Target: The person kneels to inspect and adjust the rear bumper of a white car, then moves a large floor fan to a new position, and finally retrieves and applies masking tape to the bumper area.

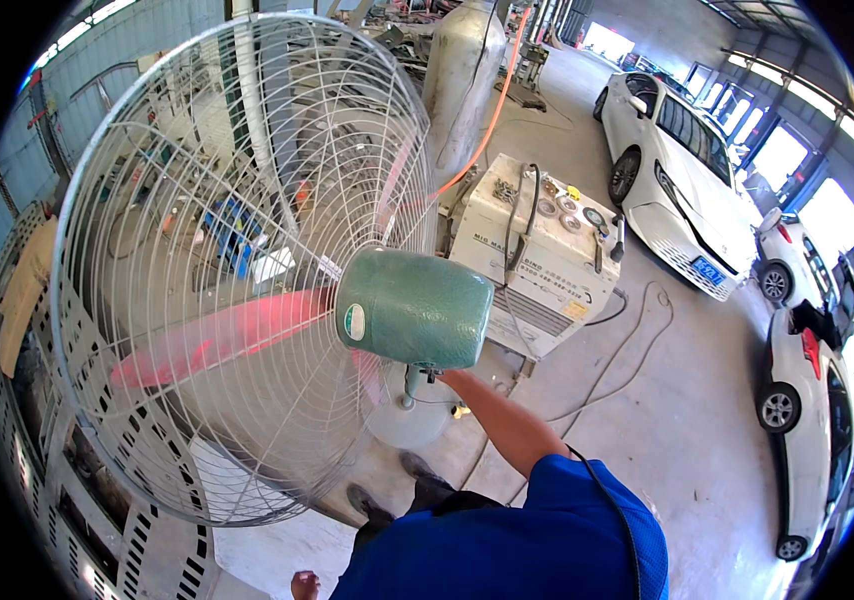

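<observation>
A large standing fan fills the left half of the view, with a round wire guard (197, 190), pink-red blades (227, 337) and a green motor housing (414, 305). My right arm reaches forward to the underside of that housing. There my right hand (454, 383) is at the top of the fan's stand, beside a small dark knob (431, 376). Its fingers are hidden behind the housing. My left hand (304, 586) hangs low at the bottom edge, away from the fan. Only part of it shows, with the fingers curled in and nothing seen in them.
The fan's round base (409, 424) stands close before my shoes (422, 468). Beyond it is a boxy cream welding machine (532, 250) with cables trailing over the floor. A tall gas cylinder (464, 80) with an orange hose stands behind. White cars (682, 170) are parked at the right.
</observation>
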Demonstrator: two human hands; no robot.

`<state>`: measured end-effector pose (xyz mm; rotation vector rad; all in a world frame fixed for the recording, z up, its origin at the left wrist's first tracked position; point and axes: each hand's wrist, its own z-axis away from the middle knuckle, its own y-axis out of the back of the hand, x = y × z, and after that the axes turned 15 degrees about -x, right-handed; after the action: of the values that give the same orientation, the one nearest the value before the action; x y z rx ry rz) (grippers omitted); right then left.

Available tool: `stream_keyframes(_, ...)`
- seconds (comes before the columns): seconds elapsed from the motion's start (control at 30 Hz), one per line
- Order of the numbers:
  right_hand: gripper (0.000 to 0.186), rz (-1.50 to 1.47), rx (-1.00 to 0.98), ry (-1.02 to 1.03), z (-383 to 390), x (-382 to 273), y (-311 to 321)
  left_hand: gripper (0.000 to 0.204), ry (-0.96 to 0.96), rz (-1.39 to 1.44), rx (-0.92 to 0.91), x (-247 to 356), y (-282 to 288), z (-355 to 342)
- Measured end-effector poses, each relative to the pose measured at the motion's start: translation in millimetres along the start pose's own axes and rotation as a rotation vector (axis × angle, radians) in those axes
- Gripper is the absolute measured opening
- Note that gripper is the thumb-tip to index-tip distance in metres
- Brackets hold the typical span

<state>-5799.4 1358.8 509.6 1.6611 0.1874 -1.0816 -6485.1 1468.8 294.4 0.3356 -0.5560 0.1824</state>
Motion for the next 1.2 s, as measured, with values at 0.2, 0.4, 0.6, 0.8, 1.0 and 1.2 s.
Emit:
stream_keyframes(0.2,0.041,-0.258,0.044,-0.02,49.0,-43.3,-38.6,0.011,-0.129,0.271,0.045,-11.4,24.7,-20.1)
stream_keyframes(0.4,0.041,-1.304,0.179,0.105,65.4,-87.5,-90.7,0.007,-0.059,0.363,-0.099,-14.8,45.3,-32.0)
stream_keyframes(0.6,0.051,-0.345,-0.028,0.226,95.4,-110.1,-41.9,0.009,-0.055,0.186,-0.112,-8.3,48.2,-18.2)
stream_keyframes(0.8,0.04,-0.392,-0.05,0.067,142.7,-128.3,-39.0,0.015,-0.137,-0.143,-0.075,86.8,35.4,59.9)
stream_keyframes(1.0,0.037,-0.239,0.251,-0.064,187.3,-121.3,-54.6,0.016,-0.153,-0.102,-0.194,61.1,22.8,69.6)
stream_keyframes(1.2,0.029,-0.16,0.382,-0.024,216.9,-137.8,-68.1,0.027,-0.351,-0.855,-0.254,2.0,15.3,74.4)
